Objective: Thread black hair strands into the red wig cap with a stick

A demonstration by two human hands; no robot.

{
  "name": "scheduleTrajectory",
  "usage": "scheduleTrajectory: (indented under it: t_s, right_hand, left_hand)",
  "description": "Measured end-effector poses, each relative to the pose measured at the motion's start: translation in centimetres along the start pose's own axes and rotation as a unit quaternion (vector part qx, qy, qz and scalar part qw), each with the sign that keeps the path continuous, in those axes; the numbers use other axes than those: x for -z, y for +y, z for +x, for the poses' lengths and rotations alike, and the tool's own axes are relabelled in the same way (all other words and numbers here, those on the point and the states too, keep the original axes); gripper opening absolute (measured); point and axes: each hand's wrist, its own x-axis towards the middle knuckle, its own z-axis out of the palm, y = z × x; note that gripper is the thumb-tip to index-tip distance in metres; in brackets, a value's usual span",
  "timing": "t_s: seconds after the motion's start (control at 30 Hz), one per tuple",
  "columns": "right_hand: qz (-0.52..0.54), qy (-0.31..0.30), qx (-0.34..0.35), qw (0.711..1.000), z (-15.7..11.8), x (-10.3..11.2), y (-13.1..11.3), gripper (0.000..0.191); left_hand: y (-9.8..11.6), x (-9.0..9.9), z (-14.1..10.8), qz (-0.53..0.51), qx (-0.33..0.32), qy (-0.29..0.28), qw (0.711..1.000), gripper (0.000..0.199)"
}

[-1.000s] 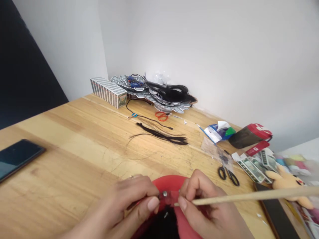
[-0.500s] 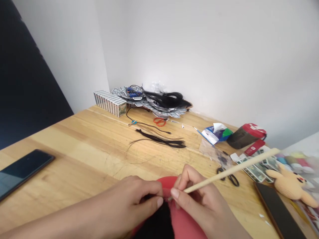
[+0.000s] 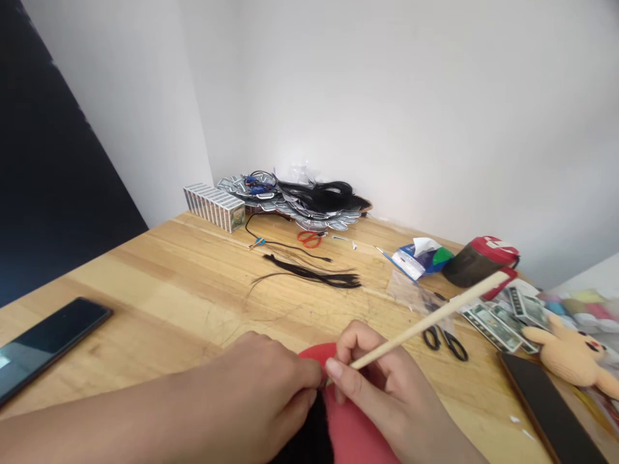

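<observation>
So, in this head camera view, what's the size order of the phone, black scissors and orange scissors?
The phone looks largest. The black-handled scissors and orange-handled scissors I can't rank: the black pair looks bigger, but lies nearer the camera.

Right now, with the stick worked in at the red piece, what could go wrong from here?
The near end of the wooden stick in the right hand sits at the red piece, close to the fingertips of the left hand, so a slip might jab them. Its long free end also reaches out over the table toward the black-handled scissors, so a wide swing could possibly knock them.
</observation>
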Motion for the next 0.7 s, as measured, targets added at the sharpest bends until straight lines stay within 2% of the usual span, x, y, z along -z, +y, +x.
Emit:
scheduleTrajectory:
  t_s: [0.07, 0.13, 0.2, 0.3, 0.37, 0.47, 0.53, 0.63, 0.7]
  right_hand:
    - [0.011, 0.001, 0.000, 1.000, 0.1, 0.0, 0.1, 0.029]
    - [0.024, 0.004, 0.001, 1.000, 0.1, -0.1, 0.0, 0.029]
    - [0.037, 0.008, 0.004, 0.999, 0.2, -0.1, -0.1, 0.031]
    - [0.036, 0.012, 0.009, 0.999, 0.3, -0.2, -0.1, 0.031]
    - [0.034, 0.015, 0.011, 0.999, 0.4, -0.2, -0.2, 0.031]
    - [0.056, 0.013, -0.001, 0.998, 0.4, -0.3, -0.2, 0.030]
    - [0.069, 0.011, -0.009, 0.998, 0.4, -0.3, -0.2, 0.029]
    - [0.077, 0.015, -0.008, 0.997, 0.3, -0.3, -0.2, 0.029]
    - [0.078, 0.015, -0.011, 0.997, 0.3, -0.4, -0.2, 0.029]
  left_hand:
    - [0.7, 0.6, 0.0, 0.071, 0.014, -0.050, 0.996, 0.024]
    - [1.3, 1.0, 0.0, 0.159, 0.000, -0.064, 0.985, 0.018]
    - [1.7, 1.0, 0.0, 0.222, -0.036, -0.056, 0.973, 0.021]
    - [1.8, 0.5, -0.1, 0.263, -0.085, -0.044, 0.960, 0.030]
    - [1.8, 0.2, -0.1, 0.299, -0.111, -0.054, 0.946, 0.028]
    - [1.5, -0.1, -0.2, 0.347, -0.139, -0.034, 0.927, 0.019]
    - [0.9, -0.3, -0.5, 0.352, -0.156, -0.005, 0.923, 0.014]
    - [-0.9, -1.0, -1.7, 0.304, -0.192, 0.047, 0.932, 0.009]
    - [-2.5, -1.9, -2.7, 0.215, -0.200, 0.095, 0.951, 0.010]
